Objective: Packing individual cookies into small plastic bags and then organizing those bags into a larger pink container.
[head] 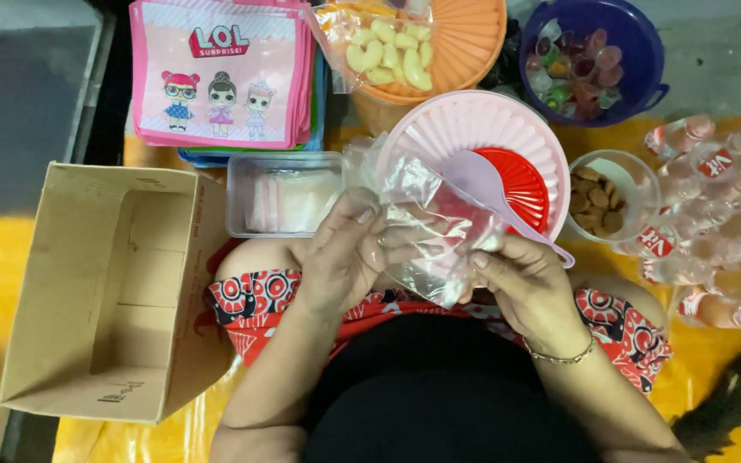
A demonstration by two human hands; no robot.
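Both my hands hold a small clear plastic bag (426,225) over my lap. My left hand (345,257) pinches the bag's left edge near its mouth. My right hand (529,279) grips the bag's right side and also holds a pale pink plastic spoon (495,190), whose bowl points up over a pink basin (439,129). Inside the basin sits a red ribbed lid or bowl (527,184). Something reddish shows faintly through the bag.
An empty cardboard box (105,291) lies at left. A clear tub of bags (280,195), pink cartoon tote bags (216,73), an orange basin with pale snacks (465,43), a blue bowl of jelly cups (636,43), a cup of brown snacks (598,199) and several small bottles (713,223) surround me.
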